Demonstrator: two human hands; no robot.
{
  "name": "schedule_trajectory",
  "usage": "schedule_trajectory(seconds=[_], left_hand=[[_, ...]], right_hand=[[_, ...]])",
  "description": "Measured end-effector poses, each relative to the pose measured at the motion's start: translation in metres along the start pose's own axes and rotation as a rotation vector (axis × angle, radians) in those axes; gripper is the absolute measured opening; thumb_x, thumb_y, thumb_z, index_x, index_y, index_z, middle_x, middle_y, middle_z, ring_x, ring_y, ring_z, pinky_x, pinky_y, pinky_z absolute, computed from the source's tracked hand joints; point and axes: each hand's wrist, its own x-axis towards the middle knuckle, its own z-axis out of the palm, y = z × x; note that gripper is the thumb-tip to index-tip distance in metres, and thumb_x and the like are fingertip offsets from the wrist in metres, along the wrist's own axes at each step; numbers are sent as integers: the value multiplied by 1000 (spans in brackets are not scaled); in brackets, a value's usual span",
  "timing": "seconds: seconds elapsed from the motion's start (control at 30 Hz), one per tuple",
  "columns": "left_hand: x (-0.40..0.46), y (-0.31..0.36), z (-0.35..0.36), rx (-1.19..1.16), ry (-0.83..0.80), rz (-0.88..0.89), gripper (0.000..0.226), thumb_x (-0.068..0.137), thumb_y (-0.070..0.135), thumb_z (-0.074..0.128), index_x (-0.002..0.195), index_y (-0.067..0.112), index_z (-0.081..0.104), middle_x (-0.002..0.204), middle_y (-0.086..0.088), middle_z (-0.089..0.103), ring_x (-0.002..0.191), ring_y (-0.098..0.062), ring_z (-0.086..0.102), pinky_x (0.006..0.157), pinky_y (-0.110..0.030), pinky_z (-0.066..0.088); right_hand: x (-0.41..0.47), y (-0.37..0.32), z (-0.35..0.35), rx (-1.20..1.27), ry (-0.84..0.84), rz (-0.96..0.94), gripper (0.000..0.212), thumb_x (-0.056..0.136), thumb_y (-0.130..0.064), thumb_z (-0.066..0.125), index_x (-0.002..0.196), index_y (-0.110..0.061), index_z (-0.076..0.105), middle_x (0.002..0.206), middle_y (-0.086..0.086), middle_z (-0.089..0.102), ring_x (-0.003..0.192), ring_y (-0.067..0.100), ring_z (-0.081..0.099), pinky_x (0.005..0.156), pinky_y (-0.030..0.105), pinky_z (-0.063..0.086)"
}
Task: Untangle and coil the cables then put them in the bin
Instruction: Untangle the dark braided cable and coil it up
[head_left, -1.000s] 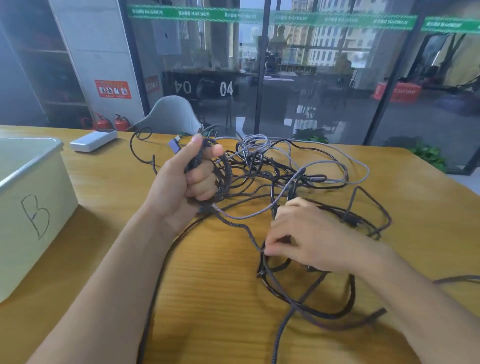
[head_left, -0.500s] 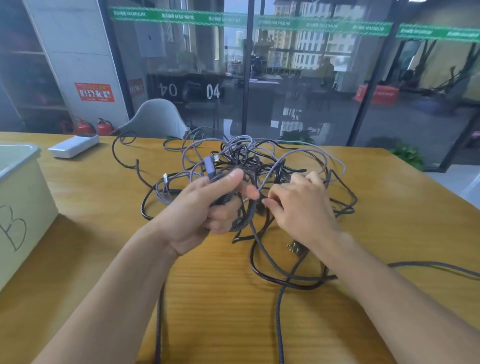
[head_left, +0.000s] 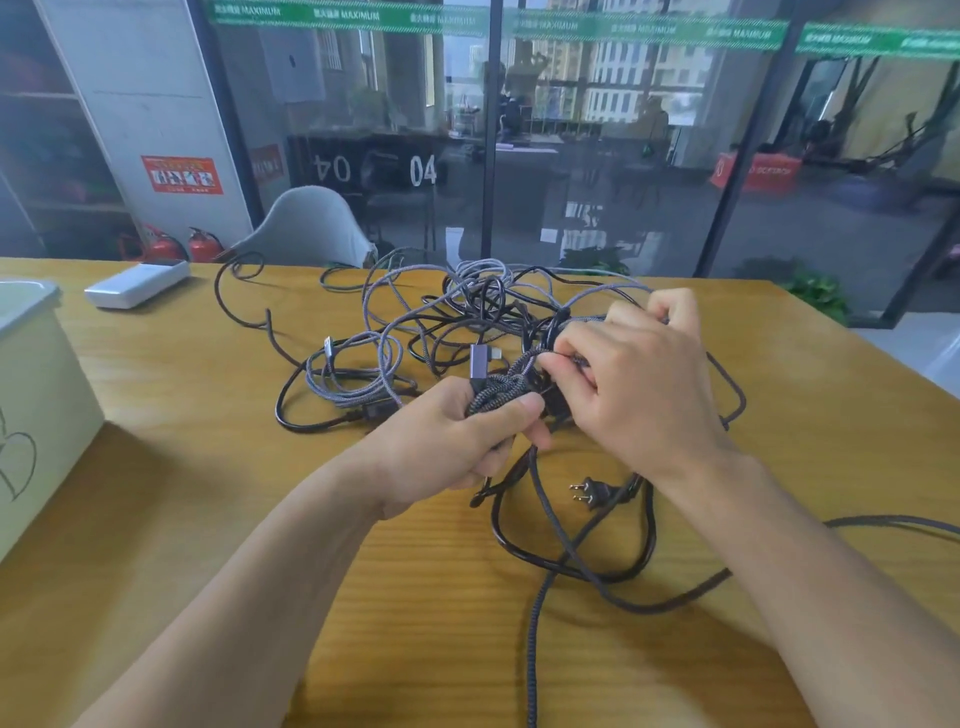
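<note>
Over table (head_left: 208, 467): left hand (head_left: 447, 447) fists braided coil (head_left: 496, 396); right hand (head_left: 639, 384) pinches dark cable (head_left: 558, 358) in tangle (head_left: 441, 322); bin (head_left: 47, 389) far left.

My left hand (head_left: 457, 436) is curled in a fist at frame centre, while my right hand (head_left: 639, 384), just beside it, pinches with curled fingers.

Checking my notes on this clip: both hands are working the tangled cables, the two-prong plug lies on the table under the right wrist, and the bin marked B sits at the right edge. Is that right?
One detail is off. The bin marked B sits at the left edge of the table, not the right, as the head view shows. The rest holds: the left hand and right hand work the cables, and the plug lies under the right wrist.
</note>
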Motion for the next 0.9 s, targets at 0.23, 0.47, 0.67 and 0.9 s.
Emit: schedule_trajectory(seconds=[0.23,0.47,0.67,0.9], left_hand=[[6,-4,6,127,181,27,52,108,36,52,61,36,73,54,-1,41,47,-14,34,50,-22,33],[10,-3,22,241,179,129,37,107,32,54,76,27,72,54,5,46,46,-12,39,50,-26,36],[13,-3,24,229,178,132,61,109,27,52,53,49,62,50,8,44,44,-10,37,46,-20,34],[14,-7,21,147,262,97,51,106,16,52,56,24,45,48,10,43,44,-8,35,49,-22,32]], right_hand=[[-2,-25,-12,145,13,97,33,101,-37,65,72,-23,62,59,-17,47,65,17,45,82,41,33],[6,-20,-9,387,3,343,29,98,-46,64,76,-27,68,48,-19,39,58,14,48,91,50,45],[6,-25,-9,408,39,306,31,99,-43,64,73,-27,65,49,-17,39,56,14,47,83,51,49],[1,-41,-9,532,-47,261,43,104,-33,57,63,-32,45,49,-9,42,54,14,45,65,28,30]])
